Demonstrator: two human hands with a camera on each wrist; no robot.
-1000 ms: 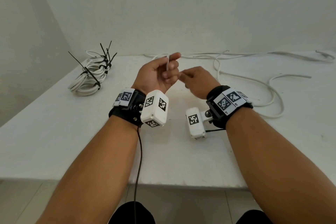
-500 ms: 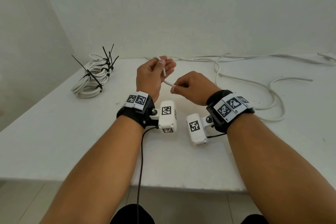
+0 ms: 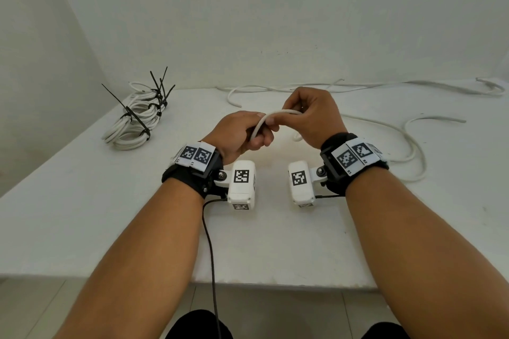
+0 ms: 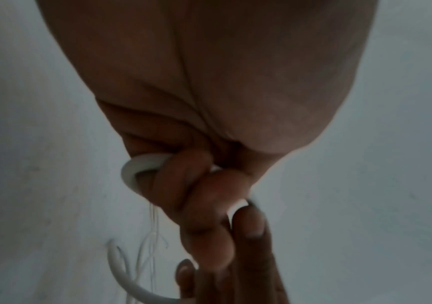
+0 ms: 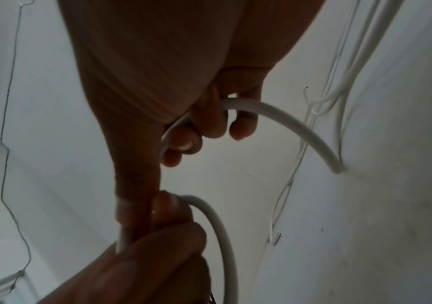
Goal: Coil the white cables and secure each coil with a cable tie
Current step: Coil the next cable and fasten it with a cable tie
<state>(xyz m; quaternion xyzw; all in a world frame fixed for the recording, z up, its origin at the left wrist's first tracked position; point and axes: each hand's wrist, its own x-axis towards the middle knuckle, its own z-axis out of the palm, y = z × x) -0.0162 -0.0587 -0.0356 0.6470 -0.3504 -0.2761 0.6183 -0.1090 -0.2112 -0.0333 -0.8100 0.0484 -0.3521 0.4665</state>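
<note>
Both hands hold one white cable (image 3: pixel 271 115) above the middle of the white table (image 3: pixel 82 201). My left hand (image 3: pixel 242 133) grips its end in a fist, with a small bend of the cable (image 4: pixel 134 170) showing beside the curled fingers. My right hand (image 3: pixel 311 115) grips the same cable just to the right, thumb against the left hand. From the right fist the cable (image 5: pixel 287 123) arcs down to the tabletop. The rest of the cable (image 3: pixel 413 146) trails in loose loops on the right.
A pile of coiled white cables (image 3: pixel 135 121) bound with black cable ties (image 3: pixel 129 110) lies at the back left. More loose white cables (image 3: pixel 413 85) run along the back edge by the wall. A black wire (image 3: pixel 210 256) hangs from my left wrist camera.
My left hand turned from palm-up to a fist over the cable end and came lower. My right hand rose and moved back, bending the cable into an arc between the hands.
</note>
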